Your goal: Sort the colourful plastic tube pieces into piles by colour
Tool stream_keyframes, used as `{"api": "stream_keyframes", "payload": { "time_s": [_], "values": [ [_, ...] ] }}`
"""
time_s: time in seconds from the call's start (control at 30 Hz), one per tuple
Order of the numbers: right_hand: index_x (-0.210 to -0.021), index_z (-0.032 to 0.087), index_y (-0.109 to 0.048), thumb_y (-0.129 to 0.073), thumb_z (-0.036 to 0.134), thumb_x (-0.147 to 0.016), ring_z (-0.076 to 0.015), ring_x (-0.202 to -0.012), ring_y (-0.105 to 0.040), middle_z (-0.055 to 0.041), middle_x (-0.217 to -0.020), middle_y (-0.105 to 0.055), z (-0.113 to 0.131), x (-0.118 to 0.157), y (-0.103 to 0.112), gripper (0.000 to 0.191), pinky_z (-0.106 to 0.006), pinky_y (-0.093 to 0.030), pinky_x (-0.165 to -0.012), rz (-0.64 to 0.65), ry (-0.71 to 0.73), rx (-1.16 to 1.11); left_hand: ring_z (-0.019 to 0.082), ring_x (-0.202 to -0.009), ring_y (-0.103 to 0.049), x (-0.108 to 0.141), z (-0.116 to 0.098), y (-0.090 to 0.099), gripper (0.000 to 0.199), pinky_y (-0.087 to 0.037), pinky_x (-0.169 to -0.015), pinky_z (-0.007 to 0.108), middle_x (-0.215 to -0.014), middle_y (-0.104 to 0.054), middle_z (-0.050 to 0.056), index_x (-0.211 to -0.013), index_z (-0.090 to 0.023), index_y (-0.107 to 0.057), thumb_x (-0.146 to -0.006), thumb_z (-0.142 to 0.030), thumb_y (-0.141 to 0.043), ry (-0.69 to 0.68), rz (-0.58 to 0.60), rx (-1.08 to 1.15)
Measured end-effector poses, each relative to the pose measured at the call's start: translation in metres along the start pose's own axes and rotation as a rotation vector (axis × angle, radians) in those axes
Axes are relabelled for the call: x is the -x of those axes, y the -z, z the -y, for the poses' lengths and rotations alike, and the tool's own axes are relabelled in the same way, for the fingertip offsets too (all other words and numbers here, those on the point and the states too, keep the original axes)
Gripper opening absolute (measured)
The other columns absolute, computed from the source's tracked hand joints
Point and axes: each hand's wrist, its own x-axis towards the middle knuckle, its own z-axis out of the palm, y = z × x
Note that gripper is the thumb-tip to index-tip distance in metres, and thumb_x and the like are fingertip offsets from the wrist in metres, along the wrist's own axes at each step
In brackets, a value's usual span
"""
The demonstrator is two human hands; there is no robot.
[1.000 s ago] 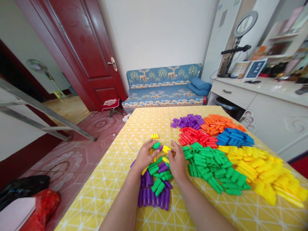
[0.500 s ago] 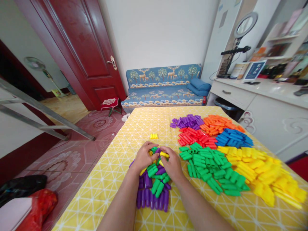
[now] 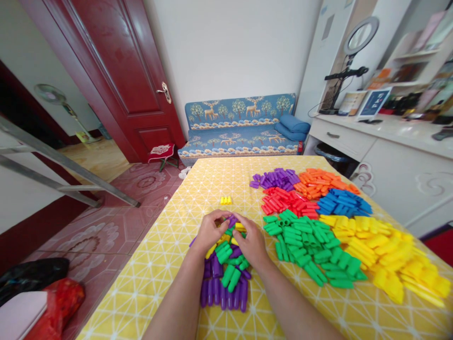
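Left of the green pile (image 3: 311,241), your left hand (image 3: 211,231) pinches a purple piece (image 3: 232,220), your right hand (image 3: 252,240) a yellow piece (image 3: 240,227); a crooked push could make either slip.

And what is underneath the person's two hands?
Between the left hand and right hand, and nearer the camera, a mixed pile of green, purple and yellow pieces shows. Whatever lies directly beneath the hands themselves is covered.

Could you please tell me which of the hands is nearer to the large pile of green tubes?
Right. The right hand is just left of the pile of green tubes, close but apart. The left hand is farther left, beyond the right hand.
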Motion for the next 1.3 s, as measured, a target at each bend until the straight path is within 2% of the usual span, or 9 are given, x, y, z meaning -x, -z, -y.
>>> {"api": "stream_keyframes", "payload": {
  "time_s": [0.17,0.3,0.53,0.7,0.8,0.9,1.0,1.13,1.3],
  "values": [
    [-0.113,0.023,-0.067,-0.058,0.017,-0.079,-0.0220,-0.105,-0.060,-0.0055,-0.112,-0.068,0.005,-0.001,0.002,0.036,-0.040,-0.046,-0.096,-0.023,0.045,-0.081,0.020,-0.087,-0.068,0.001,-0.003,0.001,0.023,-0.052,-0.078,0.030,-0.095,-0.074,0.009,-0.095,-0.016,-0.074,-0.084,-0.033,-0.063,0.007,0.012,0.076],
    [-0.105,0.024,-0.069,-0.059,0.018,-0.081,-0.0208,-0.097,-0.061,-0.0042,-0.102,-0.069,0.011,0.000,0.004,0.027,-0.038,-0.048,-0.090,-0.067,0.049,-0.101,0.020,-0.087,-0.068,0.000,-0.002,0.001,0.024,-0.052,-0.079,0.030,-0.095,-0.074,0.008,-0.095,-0.016,-0.075,-0.086,-0.034,-0.061,0.007,0.014,0.069],
    [-0.104,0.025,-0.068,-0.058,0.018,-0.084,-0.0195,-0.100,-0.060,-0.0038,-0.104,-0.068,0.019,0.004,0.008,0.023,-0.034,-0.049,-0.087,-0.168,0.126,-0.125,0.019,-0.082,-0.066,-0.001,0.000,0.002,0.028,-0.050,-0.075,0.028,-0.087,-0.073,0.007,-0.091,-0.016,-0.076,-0.090,-0.034,-0.054,-0.003,0.023,-0.013],
    [-0.104,0.023,-0.065,-0.055,0.020,-0.085,-0.0170,-0.087,-0.063,-0.0041,-0.101,-0.067,0.022,0.011,0.005,0.022,-0.027,-0.051,-0.069,-0.191,0.040,-0.245,0.019,-0.085,-0.067,-0.002,0.003,0.000,0.024,-0.050,-0.077,0.028,-0.092,-0.074,0.007,-0.093,-0.016,-0.075,-0.088,-0.031,-0.058,0.021,-0.006,-0.005],
    [-0.103,0.021,-0.064,-0.054,0.022,-0.085,-0.0155,-0.078,-0.064,-0.0040,-0.096,-0.068,0.026,0.003,0.005,0.020,-0.024,-0.051,-0.061,-0.196,-0.019,-0.262,0.020,-0.085,-0.067,-0.002,0.004,0.000,0.022,-0.051,-0.077,0.029,-0.092,-0.074,0.007,-0.093,-0.017,-0.075,-0.086,-0.030,-0.059,0.030,-0.006,-0.008],
    [-0.099,0.019,-0.064,-0.054,0.020,-0.083,-0.0144,-0.078,-0.065,-0.0045,-0.096,-0.070,0.025,-0.033,0.013,0.019,-0.024,-0.051,-0.064,-0.163,-0.008,-0.096,0.020,-0.085,-0.067,-0.002,0.006,0.000,0.023,-0.051,-0.078,0.030,-0.093,-0.075,0.007,-0.094,-0.017,-0.075,-0.087,-0.031,-0.058,0.023,0.010,-0.021],
    [-0.108,0.019,-0.063,-0.052,0.018,-0.084,-0.0115,-0.078,-0.066,-0.0042,-0.101,-0.071,0.014,-0.092,0.029,0.027,-0.021,-0.051,-0.070,-0.107,-0.027,0.295,0.020,-0.085,-0.067,-0.002,0.008,0.000,0.023,-0.051,-0.077,0.030,-0.092,-0.074,0.007,-0.094,-0.017,-0.075,-0.086,-0.032,-0.059,0.041,-0.005,-0.032],
    [-0.105,0.019,-0.066,-0.052,0.012,-0.081,-0.0169,-0.093,-0.065,-0.0063,-0.101,-0.072,-0.011,-0.164,0.053,0.029,-0.025,-0.047,-0.079,-0.116,-0.065,0.495,0.019,-0.084,-0.067,-0.001,0.008,-0.001,0.023,-0.051,-0.074,0.029,-0.091,-0.074,0.007,-0.094,-0.017,-0.075,-0.087,-0.031,-0.058,0.055,-0.007,-0.016],
    [-0.093,0.020,-0.070,-0.053,0.010,-0.077,-0.0197,-0.094,-0.063,-0.0071,-0.099,-0.071,-0.037,-0.202,0.064,0.026,-0.026,-0.042,-0.077,-0.102,-0.093,0.694,0.019,-0.085,-0.067,0.001,0.004,-0.001,0.022,-0.051,-0.076,0.029,-0.093,-0.073,0.007,-0.094,-0.017,-0.074,-0.087,-0.031,-0.058,0.067,-0.016,-0.020]
  ]
}}
